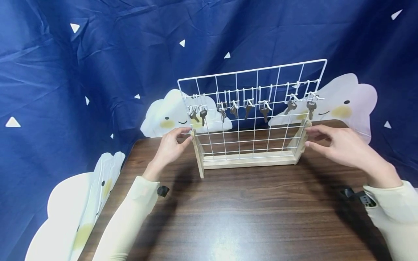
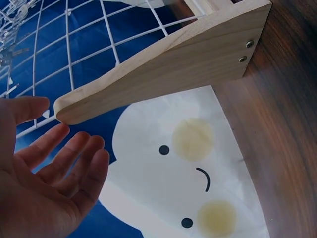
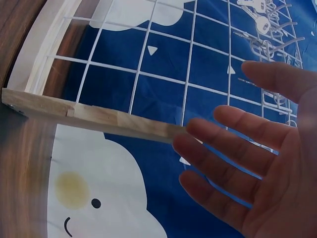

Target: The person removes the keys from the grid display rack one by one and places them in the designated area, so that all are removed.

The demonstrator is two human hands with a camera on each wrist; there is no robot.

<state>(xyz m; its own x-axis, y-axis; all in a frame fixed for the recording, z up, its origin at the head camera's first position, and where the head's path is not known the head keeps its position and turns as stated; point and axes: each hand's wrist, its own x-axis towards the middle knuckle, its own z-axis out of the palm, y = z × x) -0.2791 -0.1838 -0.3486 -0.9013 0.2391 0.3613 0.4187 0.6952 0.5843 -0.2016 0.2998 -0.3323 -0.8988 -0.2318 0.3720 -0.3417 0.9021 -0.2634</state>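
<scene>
I am standing over a brown wooden desk (image 1: 225, 206), and a rack is sitting in its far half, closer to the far edge than to the near one. Its white wire grid (image 1: 238, 130) is rising upright from a pale wooden base (image 1: 249, 161), and the base is running roughly along that far edge. My left hand (image 1: 171, 145) is hovering at the rounded tip of the left side panel (image 1: 198, 156), fingers loose and bent a little, thumb nearer me, gripping nothing; whether a fingertip is touching the wood I cannot tell. My right hand (image 1: 346, 146) is matching it at the right side panel (image 1: 300, 141): the thumb is standing apart from relaxed, spread fingers, whose tips are lying at the wood's end without curling round it. Between my hands, a row of keys (image 1: 265, 108) is hanging from white hooks (image 1: 259, 93) across the grid, above the side panels. Two screws (image 2: 250, 43) are showing low in the left panel's outer face. Pale sleeves (image 1: 137, 206) are covering my forearms, and beyond the desk's far edge a blue curtain (image 1: 130, 47) is hanging, with white clouds (image 1: 359, 98) showing behind the rack.
</scene>
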